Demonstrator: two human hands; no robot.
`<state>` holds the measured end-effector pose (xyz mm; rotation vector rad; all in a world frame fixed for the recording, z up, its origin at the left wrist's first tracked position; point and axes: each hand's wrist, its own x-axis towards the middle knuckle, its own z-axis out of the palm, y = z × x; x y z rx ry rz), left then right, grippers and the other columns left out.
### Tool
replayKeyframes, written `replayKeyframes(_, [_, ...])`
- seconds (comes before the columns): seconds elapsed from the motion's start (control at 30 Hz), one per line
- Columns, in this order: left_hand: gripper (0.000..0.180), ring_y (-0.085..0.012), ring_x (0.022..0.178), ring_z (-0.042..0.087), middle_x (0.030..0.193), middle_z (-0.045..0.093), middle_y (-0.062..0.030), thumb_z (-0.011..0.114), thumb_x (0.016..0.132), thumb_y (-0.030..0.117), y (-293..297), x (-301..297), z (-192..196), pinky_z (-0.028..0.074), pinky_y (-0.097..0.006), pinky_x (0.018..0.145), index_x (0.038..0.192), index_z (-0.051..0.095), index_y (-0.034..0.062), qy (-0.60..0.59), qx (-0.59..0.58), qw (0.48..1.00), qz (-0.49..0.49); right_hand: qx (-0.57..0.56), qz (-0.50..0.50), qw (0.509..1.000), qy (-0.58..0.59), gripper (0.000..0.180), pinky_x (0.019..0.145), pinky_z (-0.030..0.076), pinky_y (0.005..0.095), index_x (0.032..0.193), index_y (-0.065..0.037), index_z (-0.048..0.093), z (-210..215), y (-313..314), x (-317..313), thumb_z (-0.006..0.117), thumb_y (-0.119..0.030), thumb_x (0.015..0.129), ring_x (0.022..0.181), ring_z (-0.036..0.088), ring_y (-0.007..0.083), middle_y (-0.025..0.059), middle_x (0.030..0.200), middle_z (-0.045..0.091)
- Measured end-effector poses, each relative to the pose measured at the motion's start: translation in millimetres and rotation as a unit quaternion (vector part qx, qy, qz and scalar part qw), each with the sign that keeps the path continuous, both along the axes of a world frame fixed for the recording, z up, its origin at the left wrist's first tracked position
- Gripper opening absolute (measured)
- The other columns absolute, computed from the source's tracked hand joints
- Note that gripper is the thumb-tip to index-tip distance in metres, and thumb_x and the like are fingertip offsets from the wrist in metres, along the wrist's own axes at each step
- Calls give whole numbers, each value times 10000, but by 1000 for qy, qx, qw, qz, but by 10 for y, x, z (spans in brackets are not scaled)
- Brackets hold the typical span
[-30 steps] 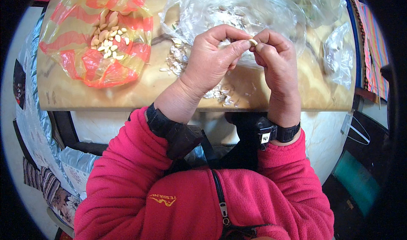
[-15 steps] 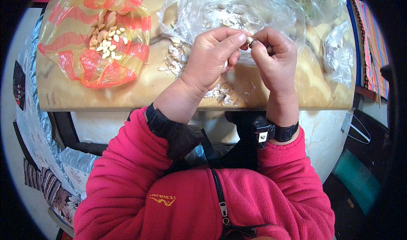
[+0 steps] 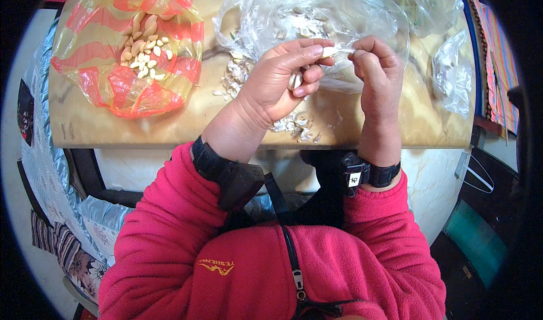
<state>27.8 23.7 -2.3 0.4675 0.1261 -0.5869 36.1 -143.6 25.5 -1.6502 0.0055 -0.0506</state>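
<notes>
Above the table's near edge, my left hand (image 3: 277, 80) pinches a garlic clove (image 3: 328, 52) between thumb and forefinger. Its curled lower fingers also keep a whitish garlic piece (image 3: 294, 81) against the palm. My right hand (image 3: 380, 74) is closed in a pinch on a thin strip of pale garlic skin (image 3: 345, 50) that stretches across to the clove. To the left, garlic cloves (image 3: 148, 60) lie heaped on a red and yellow striped plastic bag (image 3: 136, 102). Some are white, others tan.
A clear plastic bag (image 3: 249, 9) with skins in it spreads behind my hands. Loose garlic skins (image 3: 294, 125) lie near the edge of the marbled table (image 3: 220, 129), with more peelings (image 3: 235, 77) left of my hand. Another crumpled clear bag (image 3: 451, 74) sits at the right.
My hands have moved slightly apart. The right one has drawn a strip of skin away from the clove, which now shows more plainly in my left fingertips.
</notes>
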Motion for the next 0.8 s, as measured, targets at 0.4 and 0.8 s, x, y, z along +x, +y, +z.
replayKeyframes(0.4, [211,-42,543,408,868,595,-98,553,878,96,-22,-14,16,311,-156,413,1054,575,-17,-9,57,998,0,-1,46,999,-11,101,652,435,221,739,19,586,26,15,-16,494,-15,762,693,544,88,25,701,587])
replayKeyframes(0.8, [202,-41,532,415,882,616,-116,551,865,52,-15,-3,30,321,-156,410,1049,566,-29,-6,65,996,56,-59,-19,998,-3,136,605,430,236,740,17,587,-64,-18,40,507,-76,797,641,533,96,34,655,583])
